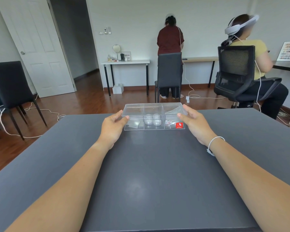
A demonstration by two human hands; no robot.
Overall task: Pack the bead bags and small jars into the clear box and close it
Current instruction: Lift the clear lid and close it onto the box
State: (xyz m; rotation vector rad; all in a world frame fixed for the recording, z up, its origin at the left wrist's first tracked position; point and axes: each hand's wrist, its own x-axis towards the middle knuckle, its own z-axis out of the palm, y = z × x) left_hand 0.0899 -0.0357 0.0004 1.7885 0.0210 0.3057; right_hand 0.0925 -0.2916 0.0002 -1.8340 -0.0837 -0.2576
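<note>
Dark grey table (151, 173) fills the lower part of the head view, with a red-brown wooden floor (84, 101) and white walls beyond it. At the table's far edge, toward twelve o'clock from the person, sits the clear box (154, 117), long side facing the camera and divided into three compartments. Its lid (153, 108) lies on top; whether it is fully seated cannot be told. The middle compartment holds small jars (152, 120) stacked in two short columns. The left compartment holds a bead bag (134, 124), lying flat, and the right compartment holds more bead bags (169, 123) with red bits showing. A red sticker (179, 125) marks the box front at its right end.

The left hand (113, 128) is at the box's nine o'clock end, thumb and fingertips pinching the lid's edge. The right hand (195, 123) is at the three o'clock end, fingers curled over the lid's corner and thumb against the side. A white bracelet (214, 144) circles the right wrist.

Farther back, at twelve o'clock, a person in a dark red top (170, 39) stands facing the wall behind a dark chair (169, 72). At two o'clock, a seated person in a yellow top (256, 51) wears a white headset in a mesh office chair (236, 71). At ten o'clock a white door (35, 47) stands open, with a black chair (12, 87) at nine o'clock.
</note>
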